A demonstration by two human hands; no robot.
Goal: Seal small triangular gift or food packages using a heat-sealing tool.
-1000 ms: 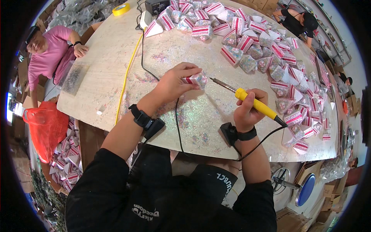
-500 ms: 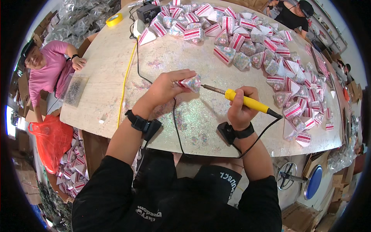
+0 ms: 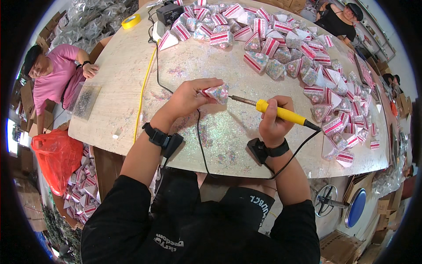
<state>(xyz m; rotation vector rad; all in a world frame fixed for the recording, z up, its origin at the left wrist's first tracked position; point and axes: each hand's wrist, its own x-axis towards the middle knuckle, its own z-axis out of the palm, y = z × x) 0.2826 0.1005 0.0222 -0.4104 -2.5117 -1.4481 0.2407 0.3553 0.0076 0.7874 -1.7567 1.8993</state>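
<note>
My left hand [image 3: 192, 97] is closed around a small wedge-shaped ornament [image 3: 218, 93], red-and-white striped with a glittery, pastel-dotted face turned right. In my right hand [image 3: 276, 121] is a yellow-handled soldering iron [image 3: 285, 115], gripped with the thumb on top. Its metal tip points left and sits right at the ornament's glittery side; whether it touches cannot be made out. Beneath both hands, loose iridescent glitter [image 3: 217, 132] is strewn over the pale wooden table [image 3: 118, 83]. A black cord trails from the iron's handle toward the table's front edge.
Many similar wedges [image 3: 281, 55] are heaped along the far and right side. A black control box [image 3: 170, 14], a yellow tape roll [image 3: 130, 21] and a yellow cable [image 3: 145, 88] lie at far left. A person in pink [image 3: 59, 75] stands left, beside a red bag [image 3: 57, 156]; another person works far right.
My hands, the ornament and the iron have barely moved. The person in pink has tilted the head downward, and the far-right person has shifted slightly.
</note>
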